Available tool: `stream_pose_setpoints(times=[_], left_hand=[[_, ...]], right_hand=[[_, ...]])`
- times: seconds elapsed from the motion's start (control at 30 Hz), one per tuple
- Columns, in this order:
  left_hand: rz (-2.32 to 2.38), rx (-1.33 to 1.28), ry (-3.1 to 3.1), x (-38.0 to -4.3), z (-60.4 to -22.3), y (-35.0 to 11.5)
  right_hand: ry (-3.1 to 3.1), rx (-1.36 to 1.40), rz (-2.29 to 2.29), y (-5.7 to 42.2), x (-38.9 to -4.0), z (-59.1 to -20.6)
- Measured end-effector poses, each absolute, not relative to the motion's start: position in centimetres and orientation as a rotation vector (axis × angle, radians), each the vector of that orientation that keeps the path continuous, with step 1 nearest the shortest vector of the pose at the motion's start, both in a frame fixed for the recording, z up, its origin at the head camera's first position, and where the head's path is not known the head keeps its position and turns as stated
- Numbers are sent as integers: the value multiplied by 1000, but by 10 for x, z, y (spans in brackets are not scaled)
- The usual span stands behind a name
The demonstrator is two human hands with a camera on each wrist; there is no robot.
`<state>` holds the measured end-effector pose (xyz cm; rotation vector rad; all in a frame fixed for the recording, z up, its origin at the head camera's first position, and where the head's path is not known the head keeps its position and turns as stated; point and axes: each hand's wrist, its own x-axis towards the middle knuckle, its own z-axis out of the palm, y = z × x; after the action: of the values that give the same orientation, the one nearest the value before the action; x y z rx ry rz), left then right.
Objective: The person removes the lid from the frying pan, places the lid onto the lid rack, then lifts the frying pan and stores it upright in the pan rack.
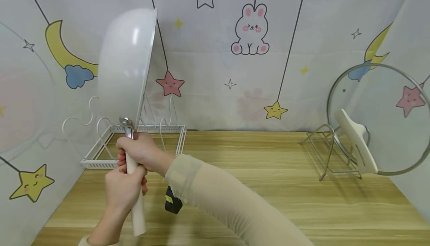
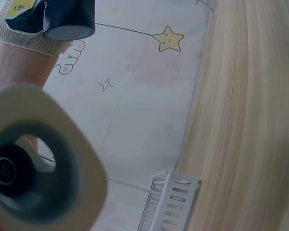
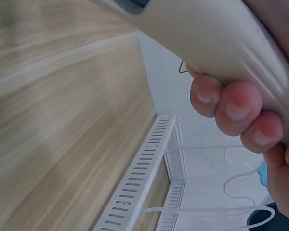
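A white wok (image 1: pixel 124 52) is held up on its side over the left of the table, its rim toward the right and its rounded outside to the left. Both hands grip its long beige handle (image 1: pixel 137 216). My right hand (image 1: pixel 144 147) is the upper one, near the metal joint (image 1: pixel 127 123); my left hand (image 1: pixel 122 188) wraps the handle just below. The handle's hollow end (image 2: pixel 89 178) looms large in the left wrist view. Curled fingers (image 3: pixel 238 106) of the right hand show around the handle (image 3: pixel 207 38) in the right wrist view.
Behind the wok stands a white rack (image 1: pixel 100 164) with curved wire dividers. On the right, a glass lid (image 1: pixel 399 134) with a beige handle (image 1: pixel 356 141) leans upright in a metal wire stand (image 1: pixel 327 164). A patterned cloth backs the wooden table (image 1: pixel 242 164).
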<state>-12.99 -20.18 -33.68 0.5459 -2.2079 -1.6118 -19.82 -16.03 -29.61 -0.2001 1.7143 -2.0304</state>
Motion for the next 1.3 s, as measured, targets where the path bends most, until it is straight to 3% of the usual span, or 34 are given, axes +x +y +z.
stream_pose_setpoints(times=[1.3], left_hand=[[-1632,554,-2345,-119,-338,-214]], right_hand=[[1680,-164,-2084,-167,-193,-307]])
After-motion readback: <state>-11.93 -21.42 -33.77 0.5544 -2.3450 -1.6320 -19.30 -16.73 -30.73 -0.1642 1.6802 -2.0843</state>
